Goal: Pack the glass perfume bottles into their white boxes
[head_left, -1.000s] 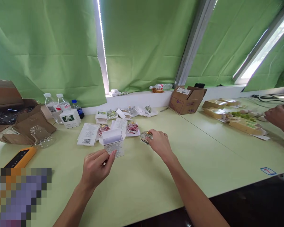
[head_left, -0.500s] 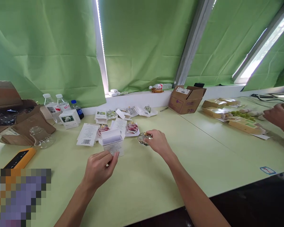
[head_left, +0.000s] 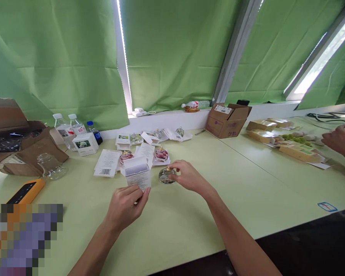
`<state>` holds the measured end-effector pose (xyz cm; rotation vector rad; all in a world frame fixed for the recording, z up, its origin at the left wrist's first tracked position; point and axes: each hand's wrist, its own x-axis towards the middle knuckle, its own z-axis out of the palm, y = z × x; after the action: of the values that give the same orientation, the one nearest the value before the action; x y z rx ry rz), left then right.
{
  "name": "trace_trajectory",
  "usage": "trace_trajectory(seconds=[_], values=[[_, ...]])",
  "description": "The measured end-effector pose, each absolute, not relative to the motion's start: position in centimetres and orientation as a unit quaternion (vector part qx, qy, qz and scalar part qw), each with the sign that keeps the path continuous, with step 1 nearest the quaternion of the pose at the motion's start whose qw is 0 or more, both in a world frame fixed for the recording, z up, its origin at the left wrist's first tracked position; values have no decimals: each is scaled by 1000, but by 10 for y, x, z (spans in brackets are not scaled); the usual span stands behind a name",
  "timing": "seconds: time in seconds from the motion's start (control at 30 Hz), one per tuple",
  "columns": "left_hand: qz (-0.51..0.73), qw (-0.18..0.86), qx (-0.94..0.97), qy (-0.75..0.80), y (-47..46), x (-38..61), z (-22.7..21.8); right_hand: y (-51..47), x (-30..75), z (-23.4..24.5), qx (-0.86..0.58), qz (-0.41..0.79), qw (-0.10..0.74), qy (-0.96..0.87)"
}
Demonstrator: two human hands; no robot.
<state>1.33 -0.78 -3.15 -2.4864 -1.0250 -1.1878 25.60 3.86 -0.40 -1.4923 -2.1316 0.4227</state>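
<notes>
The right hand (head_left: 184, 174) is closed to a pinch, its thumb and fingers on the gold neck and shoulder of the bottle (head_left: 164, 176). That grip, judging by the shape, suits round, slick glass: the neck gives a narrow place to catch. The bottle is mid-table, just right of the open box (head_left: 138, 178); whether its base touches the table (head_left: 172, 234) I cannot tell.

The left hand (head_left: 128, 207) is mostly curled, with a small gap between thumb and forefinger, at the box's near edge. I cannot tell whether it pinches that edge or only rests there; either would help steady such light card. The box's mouth is uncovered, its flaps spread.

Farther off, 2 pink bottles (head_left: 161, 155) sit by printed cards (head_left: 106, 163), probably so each stays with its packaging. The carton (head_left: 225, 122) stands far right against the ledge (head_left: 166, 122), leaving the near table free for both hands.
</notes>
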Motion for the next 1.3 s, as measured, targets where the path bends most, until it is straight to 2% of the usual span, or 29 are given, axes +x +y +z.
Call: trace_trajectory(seconds=[0.43, 0.63, 0.83, 1.0, 1.07, 1.17, 1.3], values=[[-308, 57, -859, -405, -10, 22, -34, 29, 231, -9, -469, 201, 289, -810], [-328, 7, -834, -443, -11, 22, -32, 25, 222, -11, -442, 195, 310, -819], [-296, -58, -814, -497, -9, 25, -37, 23, 219, -10, -418, 210, 317, -825], [-245, -51, -819, -517, -7, 26, -42, 23, 223, -10, -412, 256, 323, -813], [-233, -46, -815, -529, -6, 26, -43, 25, 227, -8, -424, 253, 333, -804], [-217, -59, -804, -550, -5, 26, -42, 33, 239, -4, -502, 174, 362, -766], [-197, -78, -793, -571, -5, 26, -39, 49, 265, -7, -645, 86, 319, -689]])
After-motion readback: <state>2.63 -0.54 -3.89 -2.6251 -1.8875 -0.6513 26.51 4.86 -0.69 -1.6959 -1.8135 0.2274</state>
